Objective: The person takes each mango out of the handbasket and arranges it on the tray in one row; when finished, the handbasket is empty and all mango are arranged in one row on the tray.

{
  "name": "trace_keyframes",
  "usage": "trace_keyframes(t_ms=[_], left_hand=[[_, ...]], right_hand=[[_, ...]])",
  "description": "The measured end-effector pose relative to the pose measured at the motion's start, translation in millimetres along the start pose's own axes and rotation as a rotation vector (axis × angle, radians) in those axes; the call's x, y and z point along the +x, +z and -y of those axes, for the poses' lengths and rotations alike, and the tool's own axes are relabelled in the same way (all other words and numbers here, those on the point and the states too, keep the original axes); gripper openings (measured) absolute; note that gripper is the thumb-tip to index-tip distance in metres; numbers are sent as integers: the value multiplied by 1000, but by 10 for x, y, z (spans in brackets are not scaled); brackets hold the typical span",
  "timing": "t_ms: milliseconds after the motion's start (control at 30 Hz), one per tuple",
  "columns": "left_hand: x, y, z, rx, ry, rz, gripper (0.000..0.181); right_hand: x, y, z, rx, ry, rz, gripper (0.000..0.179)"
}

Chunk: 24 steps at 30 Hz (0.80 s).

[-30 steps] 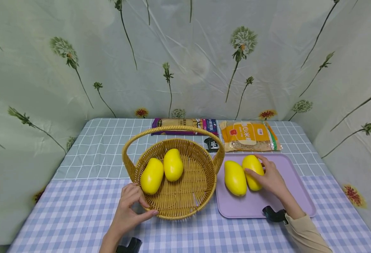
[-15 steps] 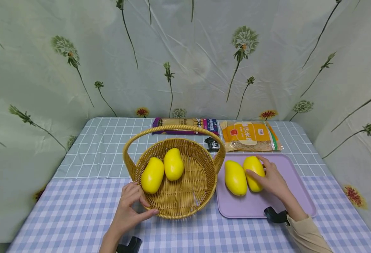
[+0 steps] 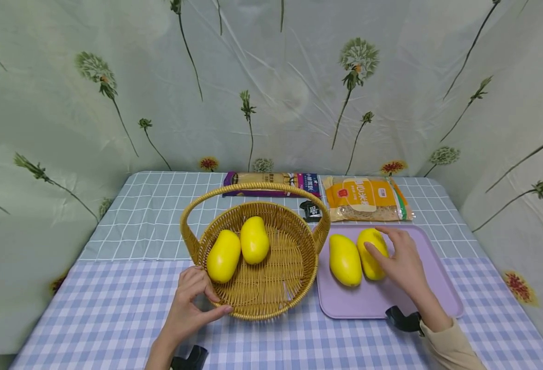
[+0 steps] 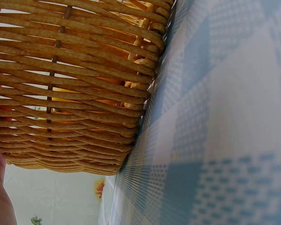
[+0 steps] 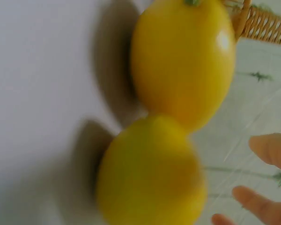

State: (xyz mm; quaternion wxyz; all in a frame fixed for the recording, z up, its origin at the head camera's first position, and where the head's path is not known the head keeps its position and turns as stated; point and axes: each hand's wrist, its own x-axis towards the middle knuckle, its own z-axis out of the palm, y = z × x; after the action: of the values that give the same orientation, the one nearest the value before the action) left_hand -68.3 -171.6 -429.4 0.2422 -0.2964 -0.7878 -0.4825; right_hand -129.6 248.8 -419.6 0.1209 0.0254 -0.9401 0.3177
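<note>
My left hand (image 3: pixel 187 303) grips the near-left rim of a woven wicker basket (image 3: pixel 283 277) with thumb and fingers. Inside the basket lie two yellow mangoes, one mango (image 3: pixel 223 257) by the left wall and another mango (image 3: pixel 254 240) beside it. To the right, a lilac tray (image 3: pixel 355 307) bears two more, a left mango (image 3: pixel 344 261) and a right mango (image 3: pixel 369 254), side by side. Over the tray my right hand (image 3: pixel 404 264) is spread around the right mango. In the right wrist view its fingers (image 5: pixel 274 151) stand apart from the nearer mango (image 5: pixel 152 176).
The basket's tall arched handle (image 3: pixel 253 187) rises over its middle. Behind are a purple food packet (image 3: pixel 271 180), an orange bag of grain (image 3: pixel 366 199) and a small black packet (image 3: pixel 310 210). A checked cloth (image 3: pixel 114 318) covers the table; a flowered curtain (image 3: pixel 290 103) hangs behind.
My right hand has loosened from the right mango on the tray and drawn slightly to the right. The left hand keeps its grip on the basket rim.
</note>
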Motion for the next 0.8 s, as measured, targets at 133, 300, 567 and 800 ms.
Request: trace_keyframes(t_ms=[133,300,567,800], left_hand=[[1,1,1,-1,11,-6,45],[5,4,6,-4,30,-14,39],[5,5,-3,2,31,-15,43],[1,3,3,2,19,-6,44]], right_hand=[[-35,43,146,76,-183,-127,35],[-90,80,391,119,-342,-173,28],[-140,108,828,208,-495,-97,20],[-82,242,1185,312,-654,-8,14]])
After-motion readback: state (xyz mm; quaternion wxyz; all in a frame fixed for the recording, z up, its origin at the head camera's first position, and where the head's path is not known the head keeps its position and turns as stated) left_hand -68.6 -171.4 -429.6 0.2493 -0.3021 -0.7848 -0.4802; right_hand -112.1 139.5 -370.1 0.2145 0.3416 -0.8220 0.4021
